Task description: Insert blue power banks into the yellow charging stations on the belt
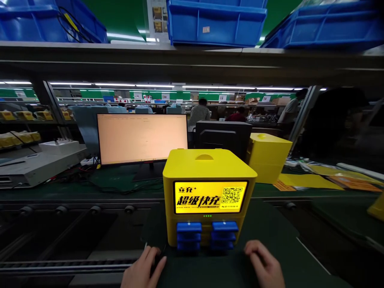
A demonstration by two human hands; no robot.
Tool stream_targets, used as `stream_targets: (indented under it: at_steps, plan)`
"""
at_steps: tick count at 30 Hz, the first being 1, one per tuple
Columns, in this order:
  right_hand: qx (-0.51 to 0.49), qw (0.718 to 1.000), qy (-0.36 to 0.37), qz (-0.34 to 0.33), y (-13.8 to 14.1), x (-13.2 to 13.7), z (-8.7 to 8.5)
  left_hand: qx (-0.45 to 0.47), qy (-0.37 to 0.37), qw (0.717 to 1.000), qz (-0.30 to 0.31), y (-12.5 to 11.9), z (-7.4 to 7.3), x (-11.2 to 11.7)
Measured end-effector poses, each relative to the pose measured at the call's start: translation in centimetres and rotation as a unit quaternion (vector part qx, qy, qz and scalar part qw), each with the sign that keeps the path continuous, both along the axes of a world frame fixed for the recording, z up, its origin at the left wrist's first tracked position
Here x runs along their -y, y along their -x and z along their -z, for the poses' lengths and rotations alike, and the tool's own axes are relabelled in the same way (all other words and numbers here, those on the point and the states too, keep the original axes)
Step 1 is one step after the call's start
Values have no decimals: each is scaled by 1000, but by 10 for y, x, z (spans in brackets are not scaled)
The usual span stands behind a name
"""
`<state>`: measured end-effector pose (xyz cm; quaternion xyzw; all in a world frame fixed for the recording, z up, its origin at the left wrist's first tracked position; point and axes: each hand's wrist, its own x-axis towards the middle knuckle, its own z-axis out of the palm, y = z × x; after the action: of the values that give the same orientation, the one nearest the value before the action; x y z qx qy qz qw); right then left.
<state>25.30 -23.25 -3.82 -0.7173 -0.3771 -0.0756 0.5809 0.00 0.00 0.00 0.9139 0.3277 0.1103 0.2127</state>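
A yellow charging station box (209,168) stands in front of me on a dark mat (264,224). Its front has a lit yellow screen (210,197) with a QR code, and below it two stacks of blue power banks (207,235) sit in slots. My left hand (143,269) lies at the box's lower left, fingers curved down over a dark object that I cannot make out. My right hand (265,266) rests on the mat at the box's lower right, fingers bent downward with nothing visible in them.
A lit monitor (142,138) stands behind left, a black box (223,136) and a second yellow box (268,154) behind right. Grey equipment (39,162) sits at left, yellow sheets (306,181) at right. Blue bins (216,20) sit on the shelf overhead. People work in the background.
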Motion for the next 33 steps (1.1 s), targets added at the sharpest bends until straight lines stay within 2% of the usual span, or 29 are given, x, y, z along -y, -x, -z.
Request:
stream_targets:
  at_steps: [2,4,6,8,10,12,15,17,18,20,23,25,26,28,30,33]
  plan:
    - [143,979,38,-141,34,-6,-9,1,23,1000,-3,-1,-5,1]
    - [251,934,86,-239,65,-29,-12,6,45,999,-6,-2,-8,2]
    - [319,901,133,-261,94,-65,-7,23,78,997,-5,0,-8,1]
    - [381,883,144,-235,119,-103,-1,54,124,991,15,4,-6,-3]
    - [370,886,160,-228,140,-133,3,84,151,985,29,13,-3,-12]
    - [315,900,180,-243,152,-152,3,93,148,984,16,22,-3,-22]
    - [238,917,185,-261,158,-161,2,132,119,983,-51,28,-12,-28]
    - [219,923,184,-258,156,-163,5,204,121,968,-80,19,-24,-19]
    - [222,924,181,-252,155,-164,9,242,146,956,-79,10,-31,-10]
    - [242,926,170,-234,154,-166,17,283,262,922,-48,-14,-43,10]
    - [264,928,158,-212,156,-173,28,292,466,834,-34,-50,-54,33]
    - [269,926,165,-206,158,-177,31,308,526,791,-50,-63,-57,39]
    - [271,926,168,-203,158,-179,32,319,534,781,-55,-66,-56,40]
    - [275,924,176,-200,160,-181,34,327,533,779,-49,-65,-52,39]
    - [284,918,184,-205,161,-181,35,321,523,789,-43,-60,-46,38]
    - [294,912,192,-213,161,-178,33,296,468,831,-46,-53,-44,36]
